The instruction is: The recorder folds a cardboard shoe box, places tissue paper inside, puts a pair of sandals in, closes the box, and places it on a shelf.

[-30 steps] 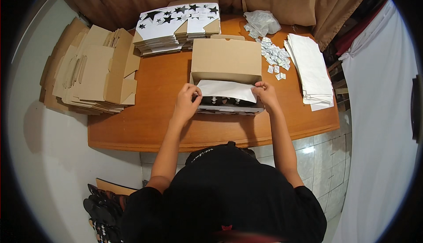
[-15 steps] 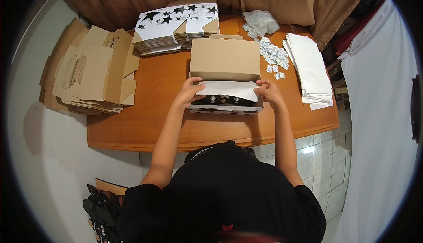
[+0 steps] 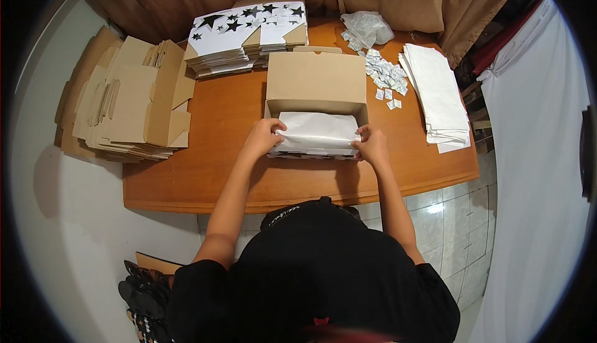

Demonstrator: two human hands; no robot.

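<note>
A cardboard shoebox (image 3: 317, 77) stands in the middle of the table, its brown lid raised at the back and its front patterned with black stars on white. Inside lies a sheet of white wrapping paper (image 3: 318, 128), drawn over the contents, which it now hides. My left hand (image 3: 266, 136) pinches the paper's near left corner at the box's front rim. At the opposite corner, the fingers of my right hand (image 3: 371, 144) are closed on the same sheet.
Flattened brown boxes (image 3: 134, 97) are piled at the left, star-printed ones (image 3: 249, 29) at the back. Small white sachets (image 3: 387, 72) lie beside a clear plastic bag (image 3: 368, 30). White paper sheets (image 3: 435, 97) are stacked at the right. Black sandals (image 3: 144, 296) sit below, left of the table (image 3: 217, 181).
Both hands have pulled the paper toward me and down to the front rim. The black sandals that showed in the box are covered now.
</note>
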